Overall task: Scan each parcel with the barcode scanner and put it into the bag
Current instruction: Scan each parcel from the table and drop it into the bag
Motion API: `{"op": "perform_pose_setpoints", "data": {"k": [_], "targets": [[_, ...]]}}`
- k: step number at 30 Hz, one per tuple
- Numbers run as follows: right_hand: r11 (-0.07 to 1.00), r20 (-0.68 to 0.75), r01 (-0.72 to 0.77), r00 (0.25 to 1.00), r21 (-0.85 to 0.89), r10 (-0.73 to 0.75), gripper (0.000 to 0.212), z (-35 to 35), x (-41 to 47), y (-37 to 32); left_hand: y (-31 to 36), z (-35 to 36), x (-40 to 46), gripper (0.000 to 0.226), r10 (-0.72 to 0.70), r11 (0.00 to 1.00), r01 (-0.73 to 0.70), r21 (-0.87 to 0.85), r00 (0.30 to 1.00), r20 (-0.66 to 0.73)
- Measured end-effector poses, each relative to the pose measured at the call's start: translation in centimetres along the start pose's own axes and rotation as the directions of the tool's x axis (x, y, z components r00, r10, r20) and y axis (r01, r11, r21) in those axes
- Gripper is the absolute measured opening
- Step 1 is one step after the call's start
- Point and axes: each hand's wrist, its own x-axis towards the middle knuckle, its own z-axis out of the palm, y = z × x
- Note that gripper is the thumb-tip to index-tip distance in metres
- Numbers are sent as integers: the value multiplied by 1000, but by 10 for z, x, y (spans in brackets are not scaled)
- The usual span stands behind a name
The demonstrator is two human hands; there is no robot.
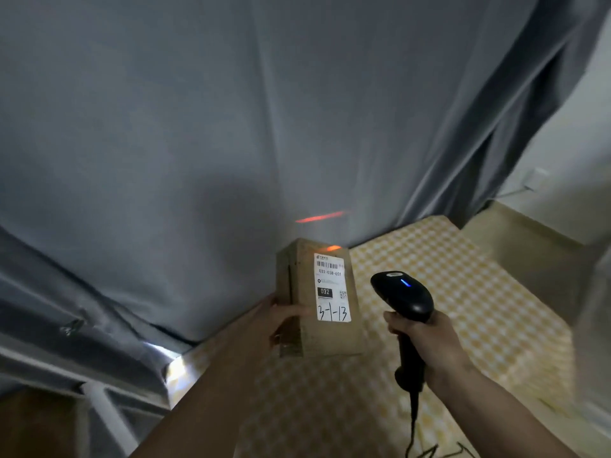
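Observation:
A brown cardboard parcel (330, 335) with a white shipping label is held up above the table, its label facing me. My left hand (281, 317) grips it along its left side, thumb on the front. My right hand (426, 338) holds a black barcode scanner (405, 297) by its handle, just right of the parcel, a blue light lit on its head. The scanner's red beam falls on the parcel's top edge and on the curtain behind it. No bag is in view.
A grey curtain (231, 127) hangs close behind the table. The table carries a yellow and white checked cloth (463, 292). White metal rails (105, 411) stand at lower left. The scanner's cable (413, 431) hangs down toward me. A pale wall is at right.

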Motion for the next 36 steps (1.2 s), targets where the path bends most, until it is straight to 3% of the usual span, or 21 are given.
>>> {"op": "perform_pose_setpoints", "data": {"k": [2,6,9,21,28,32,36], "targets": [[999,-34,8,999,49,-6,13,-28,-1,-3,6,28,-1,51,15,1000,-16,10,999,45],[991,-91,29,996,133,-17,16,-95,-7,-8,18,95,-1,94,53,997,-58,43,993,106],[983,-148,52,989,177,-26,17,-162,-12,-9,21,165,-9,103,91,990,-107,88,982,166],[930,-415,177,910,323,-29,20,-440,-46,-9,-19,473,-61,59,-20,970,-92,224,891,453],[886,-541,236,841,398,19,19,-529,-61,-4,-22,590,-77,59,-63,935,-149,323,824,563],[874,-587,236,806,424,67,20,-569,-55,3,-26,650,-68,27,-89,925,-141,352,821,565],[853,-628,258,772,453,100,22,-611,-34,0,-29,704,-56,29,-123,912,-138,385,805,581]]}}
